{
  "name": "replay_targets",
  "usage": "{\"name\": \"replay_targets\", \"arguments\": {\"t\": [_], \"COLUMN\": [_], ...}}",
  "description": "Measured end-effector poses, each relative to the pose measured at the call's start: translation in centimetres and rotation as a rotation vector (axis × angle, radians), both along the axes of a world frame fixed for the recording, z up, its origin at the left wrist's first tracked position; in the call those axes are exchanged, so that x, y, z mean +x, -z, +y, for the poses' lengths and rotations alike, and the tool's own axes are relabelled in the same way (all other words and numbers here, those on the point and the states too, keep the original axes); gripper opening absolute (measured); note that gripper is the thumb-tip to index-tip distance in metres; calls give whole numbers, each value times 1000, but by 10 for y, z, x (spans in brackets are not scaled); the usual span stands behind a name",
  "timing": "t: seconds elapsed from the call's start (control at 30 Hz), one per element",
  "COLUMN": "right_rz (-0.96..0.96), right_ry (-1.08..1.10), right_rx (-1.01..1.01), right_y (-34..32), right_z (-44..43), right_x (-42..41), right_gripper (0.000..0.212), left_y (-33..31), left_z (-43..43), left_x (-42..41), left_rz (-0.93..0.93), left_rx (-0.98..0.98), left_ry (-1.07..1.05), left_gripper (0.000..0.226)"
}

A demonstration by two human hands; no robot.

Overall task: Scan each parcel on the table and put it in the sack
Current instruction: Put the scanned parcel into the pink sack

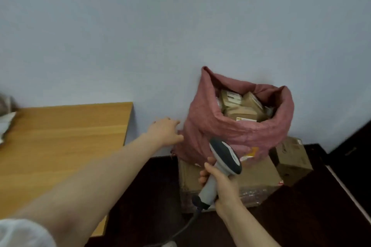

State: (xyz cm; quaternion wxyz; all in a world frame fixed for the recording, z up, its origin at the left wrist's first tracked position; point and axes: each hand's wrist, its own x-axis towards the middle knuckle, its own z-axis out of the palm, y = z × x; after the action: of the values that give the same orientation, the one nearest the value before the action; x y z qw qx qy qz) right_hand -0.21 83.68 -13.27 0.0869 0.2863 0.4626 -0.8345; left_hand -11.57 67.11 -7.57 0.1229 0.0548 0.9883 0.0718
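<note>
A dull red sack [202,122] stands open against the wall, on top of a big cardboard box [259,178]. Several brown parcels [241,106] with labels fill its mouth. My left hand [165,131] is stretched out just left of the sack, fingers relaxed and holding nothing, its fingertips close to the sack's side. My right hand [218,184] grips the handle of a grey barcode scanner [224,156], whose dark head points up in front of the sack. Its cable hangs down below my hand.
A wooden table [66,136] fills the left, with pale blurred packets [6,122] at its far left edge. A smaller cardboard box [291,156] sits right of the sack. The floor is dark; a pale wall is behind.
</note>
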Motion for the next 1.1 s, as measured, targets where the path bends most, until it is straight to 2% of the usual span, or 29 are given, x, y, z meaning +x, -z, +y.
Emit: {"name": "replay_targets", "arguments": {"t": [0.13, 0.37, 0.63, 0.87, 1.1], "right_rz": [79, 129, 127, 121, 126], "right_ry": [-245, -602, -928, -1057, -1096], "right_rx": [88, 55, -14, -15, 32], "right_y": [-6, -25, -38, -48, -52], "right_z": [-80, -239, -483, -649, -765], "right_x": [19, 56, 121, 169, 152], "right_gripper": [10, 6, 5, 4, 4], "left_y": [0, -10, -17, -17, 6], "left_z": [-101, -276, -500, -650, -764], "left_x": [65, 174, 314, 395, 398], "left_rz": [-24, -17, 73, 99, 129], "left_rx": [-18, 28, 91, 153, 247], "left_ry": [-227, -611, -968, -1188, -1274], "left_gripper": [68, 74, 81, 71, 53]}}
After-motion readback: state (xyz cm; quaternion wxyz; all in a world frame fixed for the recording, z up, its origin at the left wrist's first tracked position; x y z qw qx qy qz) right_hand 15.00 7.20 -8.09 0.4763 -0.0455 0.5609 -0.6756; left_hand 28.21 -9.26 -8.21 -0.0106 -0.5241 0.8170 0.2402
